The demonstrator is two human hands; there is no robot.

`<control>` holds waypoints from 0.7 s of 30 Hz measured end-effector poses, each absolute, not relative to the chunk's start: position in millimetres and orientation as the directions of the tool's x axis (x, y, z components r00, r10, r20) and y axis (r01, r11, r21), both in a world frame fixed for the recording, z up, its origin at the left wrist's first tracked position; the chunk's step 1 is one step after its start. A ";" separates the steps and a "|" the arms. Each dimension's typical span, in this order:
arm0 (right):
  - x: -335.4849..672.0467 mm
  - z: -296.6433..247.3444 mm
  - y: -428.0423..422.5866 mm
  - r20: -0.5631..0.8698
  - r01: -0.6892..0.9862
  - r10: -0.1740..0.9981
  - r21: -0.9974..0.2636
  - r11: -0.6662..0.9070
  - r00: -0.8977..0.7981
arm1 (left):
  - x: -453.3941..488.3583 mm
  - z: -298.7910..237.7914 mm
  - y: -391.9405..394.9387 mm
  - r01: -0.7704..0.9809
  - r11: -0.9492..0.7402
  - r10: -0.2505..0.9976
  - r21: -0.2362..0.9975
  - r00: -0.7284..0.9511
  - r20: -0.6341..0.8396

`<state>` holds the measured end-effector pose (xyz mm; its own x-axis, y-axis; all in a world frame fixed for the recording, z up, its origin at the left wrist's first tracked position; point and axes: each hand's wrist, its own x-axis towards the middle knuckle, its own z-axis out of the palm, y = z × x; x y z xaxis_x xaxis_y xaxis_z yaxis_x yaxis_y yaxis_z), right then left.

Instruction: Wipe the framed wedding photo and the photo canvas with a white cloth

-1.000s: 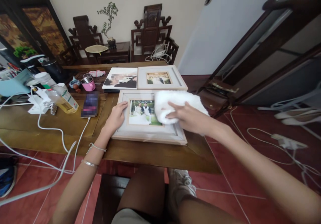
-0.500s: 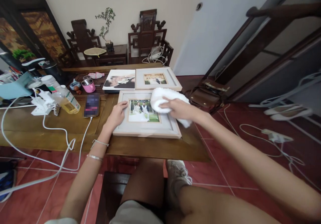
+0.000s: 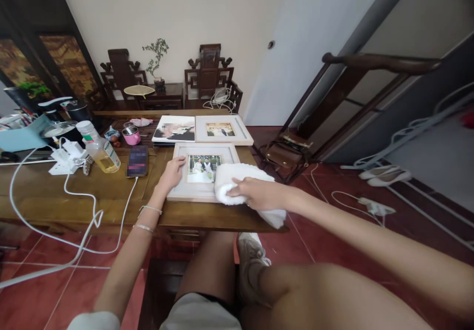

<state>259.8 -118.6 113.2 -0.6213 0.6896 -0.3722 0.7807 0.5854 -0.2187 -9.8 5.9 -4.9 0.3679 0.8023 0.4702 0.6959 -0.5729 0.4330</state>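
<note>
A pale wooden photo frame (image 3: 192, 192) with a wedding picture lies flat on the wooden table (image 3: 74, 192) in front of me. My left hand (image 3: 172, 171) rests on the frame's left border, fingers laid flat over it. My right hand (image 3: 255, 194) presses a white fluffy cloth (image 3: 244, 179) onto the frame's lower right corner, fingers curled over the cloth. The cloth hangs past the table's edge on the right.
Behind the frame lie a second framed photo (image 3: 222, 130) and an unframed print (image 3: 174, 128). To the left are a phone (image 3: 137, 161) on a white cable, an oil bottle (image 3: 99, 148), a pink cup (image 3: 131, 135) and a power strip (image 3: 66, 155). A brown bag (image 3: 285, 155) and cables lie on the red floor.
My right hand has drawn the cloth from the frame's upper right down to its lower right corner. My left hand stays on the left border. The camera has tilted up and back.
</note>
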 end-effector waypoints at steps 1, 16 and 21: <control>258.1 115.3 -114.9 -0.381 0.785 0.692 -0.194 0.589 -0.613 | -9.7 -4.3 5.4 0.696 -0.575 0.801 0.431 0.370 0.471; 238.0 76.7 -114.4 -0.254 0.846 0.864 0.214 0.489 -0.435 | -7.3 -3.9 7.1 0.705 -0.571 0.806 0.421 0.381 0.454; 237.4 91.4 -125.4 -0.291 0.831 0.821 0.123 0.542 -0.491 | -8.6 -5.8 8.9 0.706 -0.586 0.792 0.399 0.393 0.468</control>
